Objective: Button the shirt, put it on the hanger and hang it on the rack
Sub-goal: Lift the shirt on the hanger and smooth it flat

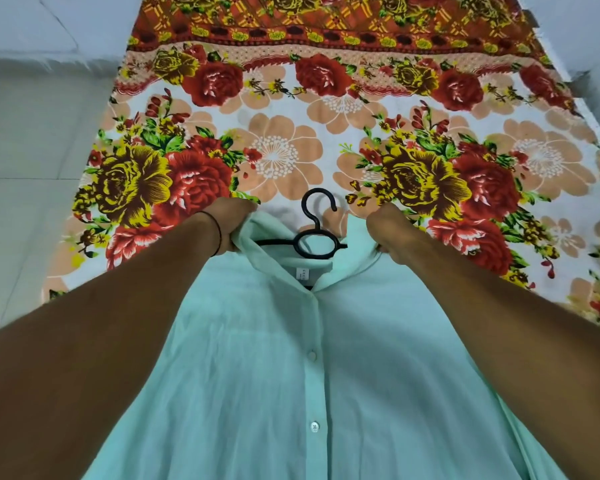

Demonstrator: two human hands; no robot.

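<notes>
A mint-green shirt (309,375) lies front up on the bed, its placket closed with white buttons showing down the middle. A black hanger (314,244) sits inside the collar opening, its hook and ring sticking out above the neckline; its arms are mostly hidden under the fabric. My left hand (231,225) grips the left shoulder of the shirt by the collar. My right hand (387,230) grips the right shoulder beside the collar. Both forearms stretch over the shirt's sides.
The bed is covered by a floral sheet (326,133) with red and yellow roses and an orange patterned border at the far end. A pale tiled floor (32,150) runs along the left side. No rack is in view.
</notes>
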